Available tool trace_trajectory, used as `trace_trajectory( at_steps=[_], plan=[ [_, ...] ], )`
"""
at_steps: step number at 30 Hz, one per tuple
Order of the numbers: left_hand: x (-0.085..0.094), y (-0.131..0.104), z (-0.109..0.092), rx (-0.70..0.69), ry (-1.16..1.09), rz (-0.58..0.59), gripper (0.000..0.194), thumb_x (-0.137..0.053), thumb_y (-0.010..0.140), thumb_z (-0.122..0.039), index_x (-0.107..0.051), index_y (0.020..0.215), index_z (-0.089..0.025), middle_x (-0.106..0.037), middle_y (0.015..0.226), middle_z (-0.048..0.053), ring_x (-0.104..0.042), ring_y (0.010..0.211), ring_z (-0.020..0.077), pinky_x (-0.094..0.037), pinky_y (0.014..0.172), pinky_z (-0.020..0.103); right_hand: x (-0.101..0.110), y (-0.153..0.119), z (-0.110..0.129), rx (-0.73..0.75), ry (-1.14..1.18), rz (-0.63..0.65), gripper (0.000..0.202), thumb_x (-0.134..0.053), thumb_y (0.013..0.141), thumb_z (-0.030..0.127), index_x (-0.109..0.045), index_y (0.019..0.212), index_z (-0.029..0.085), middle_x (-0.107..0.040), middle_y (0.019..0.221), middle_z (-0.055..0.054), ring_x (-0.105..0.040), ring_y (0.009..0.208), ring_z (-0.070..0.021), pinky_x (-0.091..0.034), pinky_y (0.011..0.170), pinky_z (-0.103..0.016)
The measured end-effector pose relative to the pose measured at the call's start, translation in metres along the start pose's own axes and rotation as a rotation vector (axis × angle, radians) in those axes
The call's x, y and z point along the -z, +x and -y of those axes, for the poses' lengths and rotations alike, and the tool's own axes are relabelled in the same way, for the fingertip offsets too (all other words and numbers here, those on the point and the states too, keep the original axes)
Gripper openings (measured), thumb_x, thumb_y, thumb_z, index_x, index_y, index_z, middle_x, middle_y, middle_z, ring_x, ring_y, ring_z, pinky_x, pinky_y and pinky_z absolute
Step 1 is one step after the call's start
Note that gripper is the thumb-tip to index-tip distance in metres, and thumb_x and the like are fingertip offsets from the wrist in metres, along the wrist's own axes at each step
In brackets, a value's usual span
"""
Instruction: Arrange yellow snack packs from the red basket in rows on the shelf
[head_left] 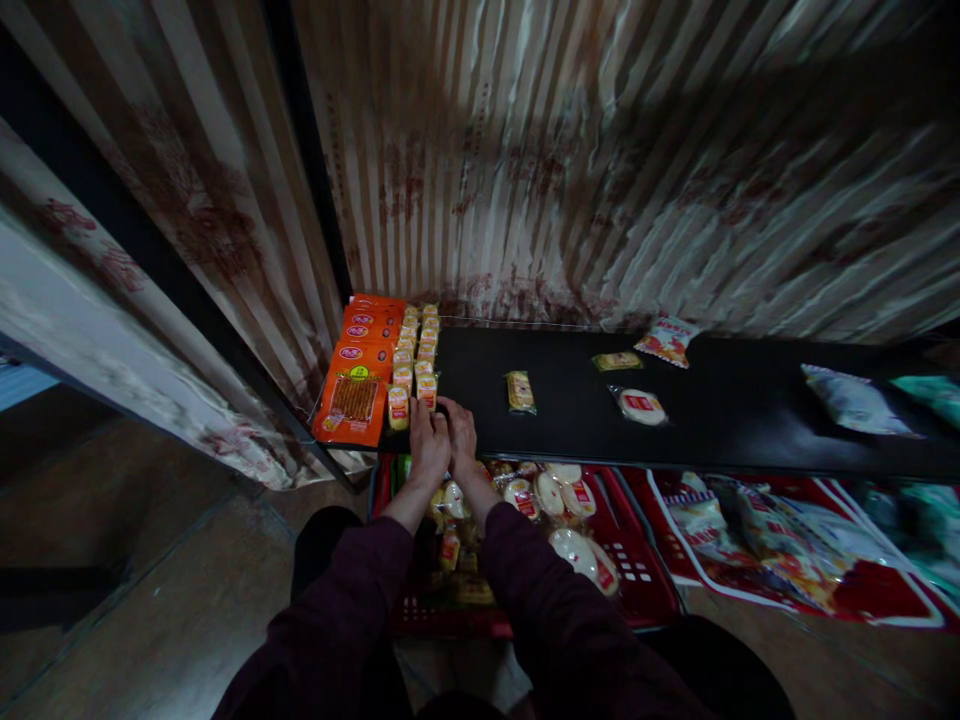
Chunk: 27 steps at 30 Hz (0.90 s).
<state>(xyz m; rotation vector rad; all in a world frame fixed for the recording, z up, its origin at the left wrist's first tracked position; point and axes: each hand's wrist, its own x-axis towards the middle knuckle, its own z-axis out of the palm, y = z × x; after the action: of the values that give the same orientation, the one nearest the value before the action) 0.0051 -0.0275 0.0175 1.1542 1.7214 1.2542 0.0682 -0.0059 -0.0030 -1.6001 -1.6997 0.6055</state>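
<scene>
My left hand (429, 443) and my right hand (460, 432) are side by side at the front edge of the black shelf (555, 430). Their fingers are bent together at the near end of two rows of small yellow wrapped snacks (427, 386). What the fingertips hold, if anything, is hidden. Another yellow snack (398, 407) stands just left of my left hand. Overlapping orange packets (352, 395) lie along the shelf's left end, beside the rows.
Loose snacks (520, 392) and a round white pack (640, 405) lie on the shelf, with bags (667, 340) farther right. Below is a red basket (637, 560) of wrapped snacks, beside a red-and-white container (885, 605) of bags. A black post (311, 150) rises at the left.
</scene>
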Motion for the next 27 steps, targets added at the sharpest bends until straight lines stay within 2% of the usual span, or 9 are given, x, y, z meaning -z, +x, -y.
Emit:
trace_trajectory(
  at_steps=[3, 9, 16, 21, 24, 27],
  plan=[
    [-0.003, -0.001, 0.000, -0.029, 0.040, -0.017, 0.049, -0.037, 0.086, -0.024, -0.046, 0.132, -0.010, -0.035, 0.149, 0.013, -0.020, 0.142, 0.0222, -0.015, 0.117, 0.036, -0.001, 0.002, -0.003, 0.010, 0.003, -0.018, 0.037, -0.043, 0.081, 0.017, -0.060, 0.114, 0.016, -0.065, 0.113, -0.009, -0.054, 0.103, -0.0210, -0.040, 0.092, -0.035],
    [-0.007, -0.004, 0.004, -0.044, 0.075, -0.007, 0.057, -0.035, 0.086, -0.025, -0.036, 0.138, -0.002, -0.021, 0.153, 0.018, -0.015, 0.143, 0.0231, -0.012, 0.118, 0.036, -0.003, 0.006, -0.009, 0.033, 0.022, -0.022, 0.036, -0.047, 0.081, 0.021, -0.060, 0.114, 0.015, -0.065, 0.113, -0.010, -0.055, 0.102, -0.0216, -0.041, 0.093, -0.035],
    [-0.007, -0.010, 0.007, -0.114, 0.096, -0.004, 0.057, -0.034, 0.088, -0.029, -0.035, 0.140, -0.005, -0.018, 0.155, 0.016, -0.009, 0.144, 0.0223, -0.009, 0.118, 0.038, -0.005, 0.008, -0.016, 0.051, 0.070, -0.031, 0.037, -0.047, 0.082, 0.027, -0.060, 0.115, 0.018, -0.065, 0.114, -0.008, -0.055, 0.102, -0.0211, -0.042, 0.094, -0.036],
    [-0.003, -0.014, 0.006, -0.127, 0.133, 0.052, 0.057, -0.031, 0.089, -0.032, -0.037, 0.139, -0.004, -0.021, 0.154, 0.016, -0.009, 0.144, 0.0230, -0.009, 0.118, 0.040, -0.007, 0.017, -0.017, -0.011, 0.108, -0.035, 0.045, -0.048, 0.081, 0.028, -0.055, 0.124, 0.016, -0.062, 0.122, -0.008, -0.054, 0.112, -0.0210, -0.038, 0.102, -0.036],
    [-0.001, -0.013, 0.005, -0.119, 0.143, 0.068, 0.059, -0.028, 0.090, -0.033, -0.036, 0.140, -0.002, -0.023, 0.153, 0.017, -0.009, 0.144, 0.0218, -0.009, 0.118, 0.039, -0.010, 0.028, -0.017, -0.129, 0.191, -0.012, 0.046, -0.037, 0.085, 0.025, -0.053, 0.128, 0.018, -0.062, 0.122, -0.007, -0.055, 0.112, -0.0183, -0.041, 0.099, -0.033],
    [-0.001, -0.010, 0.005, -0.105, 0.138, 0.073, 0.060, -0.026, 0.091, -0.034, -0.035, 0.140, -0.001, -0.023, 0.153, 0.017, -0.012, 0.144, 0.0210, -0.010, 0.118, 0.037, -0.013, 0.034, -0.019, -0.137, 0.230, -0.005, 0.046, -0.034, 0.085, 0.021, -0.053, 0.127, 0.021, -0.065, 0.118, -0.005, -0.058, 0.108, -0.0164, -0.043, 0.097, -0.030]
  ],
)
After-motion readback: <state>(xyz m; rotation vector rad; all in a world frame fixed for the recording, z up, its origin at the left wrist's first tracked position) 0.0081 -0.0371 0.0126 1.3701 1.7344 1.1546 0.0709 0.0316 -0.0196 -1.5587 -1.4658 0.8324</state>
